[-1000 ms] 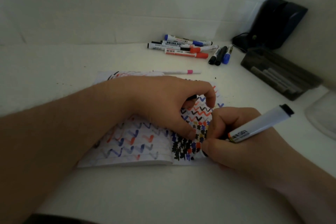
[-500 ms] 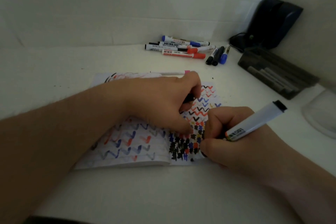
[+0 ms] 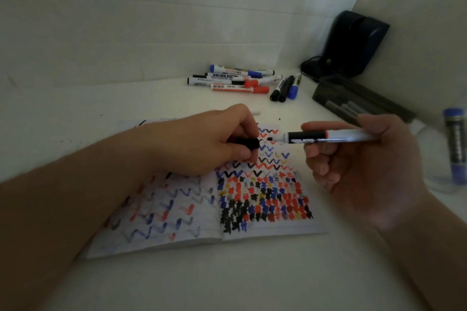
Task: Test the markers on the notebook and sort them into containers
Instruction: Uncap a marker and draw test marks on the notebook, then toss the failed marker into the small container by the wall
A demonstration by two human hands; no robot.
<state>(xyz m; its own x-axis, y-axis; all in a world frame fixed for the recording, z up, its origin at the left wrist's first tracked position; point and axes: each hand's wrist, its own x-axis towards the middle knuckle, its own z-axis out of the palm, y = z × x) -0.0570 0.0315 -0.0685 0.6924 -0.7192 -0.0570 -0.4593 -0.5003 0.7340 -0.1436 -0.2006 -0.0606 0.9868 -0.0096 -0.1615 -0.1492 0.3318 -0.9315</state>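
An open notebook (image 3: 197, 212) covered in red, blue and black zigzags and blots lies on the white table. My left hand (image 3: 202, 141) rests over its upper left page and grips a black marker cap (image 3: 246, 143). My right hand (image 3: 364, 166) holds an uncapped black whiteboard marker (image 3: 326, 136) level above the right page, its tip pointing left at the cap, a short gap between them. Several capped markers (image 3: 237, 81) lie in a pile at the back.
A dark tray (image 3: 361, 101) holding grey markers sits at the back right, with a black device (image 3: 351, 45) behind it. A clear container (image 3: 439, 169) at the right edge holds a blue-capped marker (image 3: 454, 144). Walls close in behind and on the right.
My right hand lifted the marker off the page and turned it level, tip toward the left hand. My left hand rose slightly, and the black cap now shows in its fingers.
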